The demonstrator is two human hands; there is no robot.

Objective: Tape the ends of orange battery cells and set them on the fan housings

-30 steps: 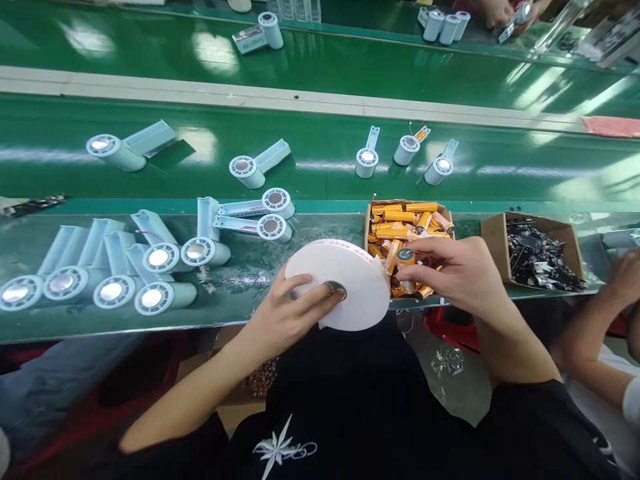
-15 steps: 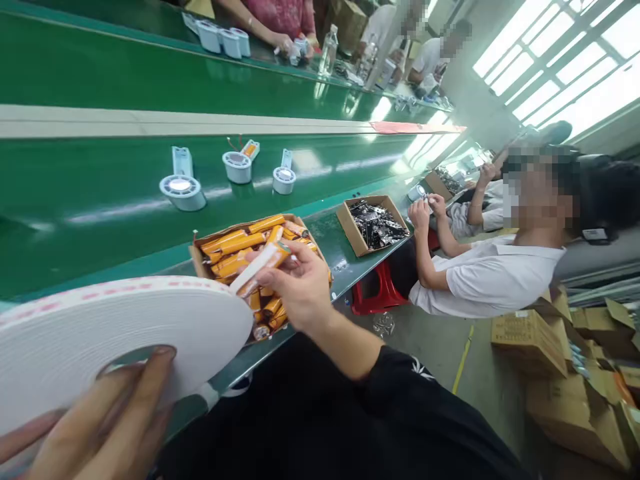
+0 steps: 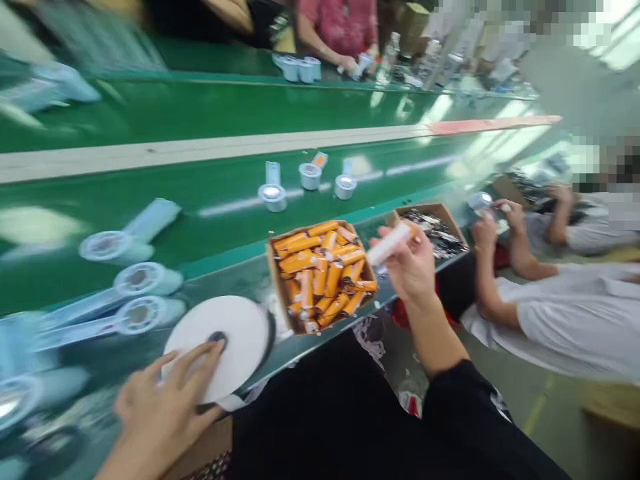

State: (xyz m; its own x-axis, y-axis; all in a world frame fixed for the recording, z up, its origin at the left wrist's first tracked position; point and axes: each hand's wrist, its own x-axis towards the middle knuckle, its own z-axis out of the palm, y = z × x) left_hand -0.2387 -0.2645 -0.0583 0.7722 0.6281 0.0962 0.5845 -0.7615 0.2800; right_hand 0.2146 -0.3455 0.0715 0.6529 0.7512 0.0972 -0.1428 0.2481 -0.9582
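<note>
My left hand (image 3: 173, 393) is at a white roll of double-sided tape (image 3: 245, 340), which is low over or on the bench. Fingertips reach its centre hole, and the thumb is at the near edge. My right hand (image 3: 413, 263) pinches an orange-wrapped battery (image 3: 393, 245) with a white strip of tape along its side. It is raised to the right of a cardboard box (image 3: 281, 293) that holds many similar orange batteries (image 3: 320, 273).
White-blue plastic housings with round ends (image 3: 145, 279) lie at the left, and several more (image 3: 273, 195) stand on the green belt (image 3: 210, 233). A box of dark metal parts (image 3: 435, 230) is at the right. Beside it a co-worker in a white shirt (image 3: 560, 307) handles a part.
The battery with its tape strip has moved right, away from the roll and the box. My left hand has lowered the roll toward the bench. The view has swung left.
</note>
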